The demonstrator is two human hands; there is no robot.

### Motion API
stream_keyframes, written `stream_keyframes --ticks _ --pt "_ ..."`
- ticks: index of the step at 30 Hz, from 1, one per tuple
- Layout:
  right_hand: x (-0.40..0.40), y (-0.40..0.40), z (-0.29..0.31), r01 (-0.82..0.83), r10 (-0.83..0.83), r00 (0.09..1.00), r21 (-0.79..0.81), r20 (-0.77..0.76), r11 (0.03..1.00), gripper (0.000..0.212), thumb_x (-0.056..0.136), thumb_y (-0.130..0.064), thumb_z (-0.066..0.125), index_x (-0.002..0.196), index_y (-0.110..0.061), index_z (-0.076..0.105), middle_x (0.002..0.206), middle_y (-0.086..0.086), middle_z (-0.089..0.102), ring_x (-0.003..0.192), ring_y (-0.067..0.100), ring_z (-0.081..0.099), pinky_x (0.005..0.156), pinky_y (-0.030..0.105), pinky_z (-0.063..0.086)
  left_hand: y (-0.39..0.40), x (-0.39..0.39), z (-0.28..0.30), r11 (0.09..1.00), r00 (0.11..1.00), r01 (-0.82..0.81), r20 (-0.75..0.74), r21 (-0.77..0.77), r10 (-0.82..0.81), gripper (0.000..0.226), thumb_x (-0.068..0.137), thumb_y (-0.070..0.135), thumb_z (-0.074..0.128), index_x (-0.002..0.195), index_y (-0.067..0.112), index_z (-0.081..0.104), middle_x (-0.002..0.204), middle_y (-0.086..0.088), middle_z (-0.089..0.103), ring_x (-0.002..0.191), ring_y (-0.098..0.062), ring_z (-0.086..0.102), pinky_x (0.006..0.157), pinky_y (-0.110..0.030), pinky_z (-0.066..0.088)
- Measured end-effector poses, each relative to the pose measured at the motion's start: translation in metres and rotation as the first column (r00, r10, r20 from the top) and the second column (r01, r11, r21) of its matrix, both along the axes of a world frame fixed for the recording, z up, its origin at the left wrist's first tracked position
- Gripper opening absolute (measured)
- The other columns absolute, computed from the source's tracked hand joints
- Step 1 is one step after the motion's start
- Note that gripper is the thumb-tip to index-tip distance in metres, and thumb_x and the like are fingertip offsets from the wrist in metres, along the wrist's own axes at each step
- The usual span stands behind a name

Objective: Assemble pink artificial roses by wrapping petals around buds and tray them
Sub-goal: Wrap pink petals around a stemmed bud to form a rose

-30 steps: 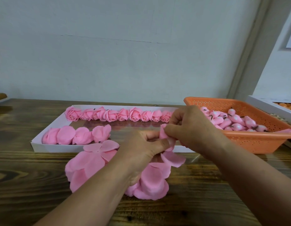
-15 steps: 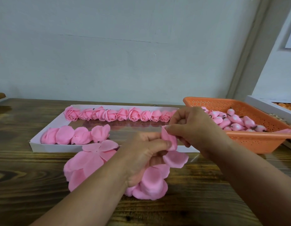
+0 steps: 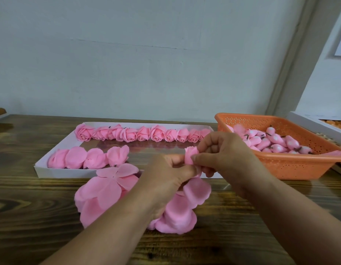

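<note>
Both hands meet above the table in front of the white tray [image 3: 51, 172]. My left hand [image 3: 165, 178] grips the base of a half-made rose [image 3: 190, 155], whose loose outer petals [image 3: 185, 211] hang below the hand. My right hand [image 3: 225, 155] pinches a petal against the rose's bud with thumb and forefinger. A flat stack of pink petal sheets [image 3: 106, 188] lies on the table left of my hands. Finished roses [image 3: 142, 133] line the tray's far side, and a few more [image 3: 89, 157] sit at its near left.
An orange perforated basket [image 3: 292, 165] full of pink buds [image 3: 275, 141] stands on the right, close to my right hand. A white box [image 3: 307, 121] sits behind it at the far right. The wooden table [image 3: 31, 217] meets a pale wall at the back.
My right hand has wrapped the petal tighter round the bud, and the rose now stands a little higher. The hanging petals shifted slightly with the left hand.
</note>
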State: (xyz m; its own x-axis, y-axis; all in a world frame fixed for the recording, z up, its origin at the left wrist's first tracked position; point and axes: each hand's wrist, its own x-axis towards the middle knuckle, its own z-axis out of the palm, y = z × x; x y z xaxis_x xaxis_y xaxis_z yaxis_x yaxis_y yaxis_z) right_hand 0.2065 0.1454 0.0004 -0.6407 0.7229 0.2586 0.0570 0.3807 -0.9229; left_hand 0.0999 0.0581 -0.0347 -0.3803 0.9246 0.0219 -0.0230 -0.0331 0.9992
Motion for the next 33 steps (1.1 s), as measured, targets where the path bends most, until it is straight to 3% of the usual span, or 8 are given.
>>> stream_keyframes --ticks 3,6,12,17,19,23,28,33 --pt "-0.003 0.001 -0.003 0.063 -0.063 0.998 0.045 -0.008 0.997 0.022 0.073 0.006 0.068 0.06 -0.007 0.054 0.039 0.002 0.05 0.031 0.008 0.043 0.034 0.019 0.038 -0.002 0.0 0.002 0.998 0.998 0.052 -0.043 0.016 -0.052 0.011 0.084 0.008 0.066 0.084 0.014 0.076 0.079 -0.003 0.075 0.075 -0.017 0.071 0.071 -0.026 0.057" --pt "0.001 0.002 -0.003 0.056 -0.056 0.998 0.005 -0.03 0.998 0.025 0.074 0.006 0.067 0.058 -0.008 0.053 0.037 0.002 0.051 0.03 0.009 0.043 0.034 0.018 0.037 -0.003 -0.001 0.006 0.987 0.986 0.16 0.049 0.007 -0.161 0.015 0.081 0.003 0.059 0.074 0.008 0.072 0.072 -0.008 0.068 0.066 -0.018 0.064 0.06 -0.023 0.052" --pt "0.008 0.004 -0.003 0.013 -0.014 1.0 -0.054 -0.01 0.998 0.024 0.073 0.008 0.066 0.059 -0.007 0.055 0.038 0.002 0.051 0.032 0.01 0.043 0.035 0.02 0.039 -0.003 -0.001 0.009 0.976 0.96 0.218 0.179 -0.007 -0.213 0.025 0.091 0.003 0.048 0.096 -0.005 0.07 0.099 -0.024 0.07 0.083 -0.025 0.067 0.074 -0.029 0.057" --pt "0.014 0.004 0.002 -0.066 0.07 0.997 -0.195 0.014 0.978 0.02 0.074 0.007 0.069 0.063 -0.005 0.057 0.045 0.008 0.054 0.034 0.012 0.047 0.037 0.02 0.043 -0.003 -0.004 0.005 0.977 0.953 0.215 0.221 -0.019 -0.205 0.028 0.094 0.014 0.05 0.102 -0.007 0.066 0.095 -0.019 0.07 0.082 -0.023 0.067 0.077 -0.029 0.057" --pt "0.015 0.005 0.003 -0.077 0.087 0.996 -0.224 0.034 0.971 0.019 0.074 0.005 0.07 0.063 -0.005 0.058 0.049 0.011 0.056 0.035 0.012 0.047 0.038 0.021 0.045 -0.003 -0.004 0.004 0.976 0.954 0.216 0.214 -0.011 -0.209 0.026 0.084 0.017 0.057 0.098 -0.002 0.07 0.092 -0.016 0.071 0.079 -0.021 0.068 0.076 -0.028 0.057" --pt "0.013 0.004 0.004 -0.072 0.081 0.997 -0.255 0.022 0.964 0.02 0.075 0.006 0.068 0.064 -0.006 0.056 0.046 0.009 0.053 0.035 0.013 0.045 0.037 0.022 0.043 -0.005 -0.002 0.006 0.976 0.962 0.217 0.17 -0.012 -0.211 0.015 0.07 0.022 0.064 0.07 0.013 0.076 0.073 -0.005 0.071 0.067 -0.013 0.067 0.065 -0.023 0.057" --pt "0.006 0.002 -0.001 -0.048 0.043 0.999 -0.199 -0.03 0.979 0.025 0.077 0.009 0.064 0.062 -0.005 0.05 0.038 0.004 0.048 0.031 0.011 0.043 0.035 0.018 0.038 -0.004 -0.001 0.004 0.986 0.98 0.165 0.12 -0.036 -0.16 0.021 0.065 0.025 0.07 0.079 0.011 0.076 0.079 -0.007 0.072 0.08 -0.02 0.066 0.09 -0.04 0.053" --pt "0.003 0.002 -0.004 -0.041 0.039 0.999 -0.096 -0.015 0.995 0.024 0.078 0.009 0.063 0.062 -0.003 0.05 0.037 0.001 0.048 0.032 0.01 0.043 0.035 0.02 0.038 -0.004 0.0 0.005 0.99 0.985 0.132 0.121 -0.058 -0.124 0.024 0.064 0.023 0.073 0.082 0.008 0.077 0.083 -0.012 0.071 0.081 -0.024 0.063 0.094 -0.045 0.05"
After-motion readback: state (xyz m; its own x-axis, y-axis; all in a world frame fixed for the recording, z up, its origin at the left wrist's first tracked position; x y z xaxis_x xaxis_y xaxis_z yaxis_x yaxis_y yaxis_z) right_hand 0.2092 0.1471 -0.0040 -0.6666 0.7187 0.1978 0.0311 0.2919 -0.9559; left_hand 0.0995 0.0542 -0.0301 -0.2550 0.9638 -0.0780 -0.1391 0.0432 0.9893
